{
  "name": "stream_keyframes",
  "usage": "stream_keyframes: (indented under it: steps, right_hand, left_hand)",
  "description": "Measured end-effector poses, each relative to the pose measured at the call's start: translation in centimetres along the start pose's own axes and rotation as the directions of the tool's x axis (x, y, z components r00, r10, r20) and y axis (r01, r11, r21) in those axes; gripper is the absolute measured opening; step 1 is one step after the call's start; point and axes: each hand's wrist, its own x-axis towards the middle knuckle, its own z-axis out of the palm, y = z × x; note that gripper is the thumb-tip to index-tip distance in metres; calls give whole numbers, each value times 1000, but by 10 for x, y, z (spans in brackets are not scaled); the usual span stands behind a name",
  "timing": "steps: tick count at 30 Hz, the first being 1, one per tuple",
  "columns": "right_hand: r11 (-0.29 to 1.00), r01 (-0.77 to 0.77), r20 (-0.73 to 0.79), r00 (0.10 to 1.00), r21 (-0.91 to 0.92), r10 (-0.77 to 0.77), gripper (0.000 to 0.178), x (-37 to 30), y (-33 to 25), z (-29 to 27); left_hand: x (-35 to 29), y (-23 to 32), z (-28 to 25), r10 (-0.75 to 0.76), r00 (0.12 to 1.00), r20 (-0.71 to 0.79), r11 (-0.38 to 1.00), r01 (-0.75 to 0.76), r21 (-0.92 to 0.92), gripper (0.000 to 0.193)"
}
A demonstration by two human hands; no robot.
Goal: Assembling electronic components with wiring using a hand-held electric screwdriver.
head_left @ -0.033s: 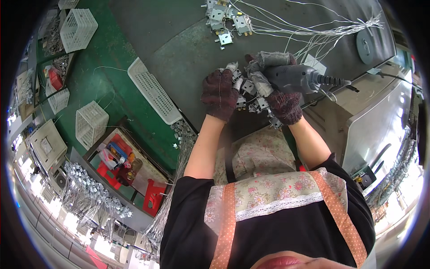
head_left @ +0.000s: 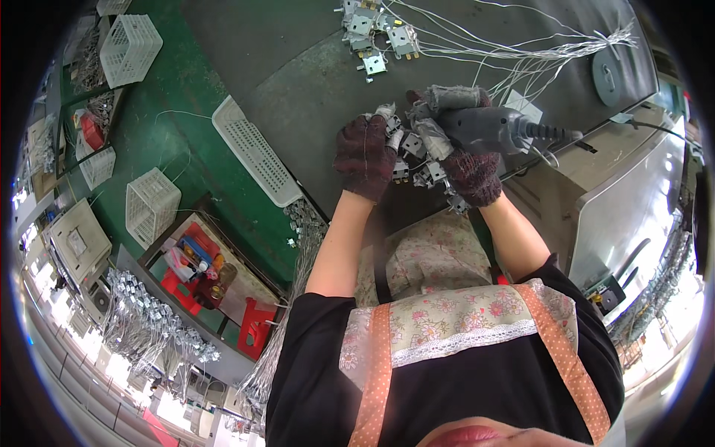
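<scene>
My left hand (head_left: 364, 155), in a dark maroon knit glove with pale tape on the fingertips, is closed on a small silvery metal box-shaped part (head_left: 394, 132) at the table's near edge. My right hand (head_left: 474, 176), gloved and taped likewise, wraps round a grey corded power screwdriver (head_left: 482, 130). The tool lies sideways, its cord end to the right; its tip is hidden by my fingers. Several more box-shaped metal parts (head_left: 414, 145) hang in a cluster between the two hands, some close against the right glove.
On the dark table (head_left: 290, 82) more metal parts (head_left: 363, 26) lie at the far side, with thin white wires (head_left: 521, 54) running to a bundle at right. A grey disc (head_left: 607, 77) sits near the right edge. A white perforated basket (head_left: 255, 151) stands at the table's left edge.
</scene>
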Motion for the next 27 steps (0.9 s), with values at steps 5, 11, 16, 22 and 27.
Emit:
stream_keyframes:
  steps: [5,11,16,22,27]
  right_hand:
    - [995,41,-42,998,88,-38,35,7,-8,-2]
    - [975,-111,-87,988,191,130,36,7,-5,-12]
    - [886,-109,-291,920,451,262,19,20,13,-3]
    - [864,27,-328,931,503,162,15,14,28,-21]
    - [828,66,-222,949,-556,-225,23,-3,69,-24]
  left_hand:
    - [0,-5,1,-16,1000,-6,1000,16,-16,41]
    - [0,-1,-2,-26,999,-46,1000,25,-12,42]
    - [-19,-29,-7,157,985,78,978,-144,-153,34]
    - [14,-16,-30,237,971,20,902,-212,-376,33]
    - [71,-5,-16,214,931,-296,970,-166,179,47]
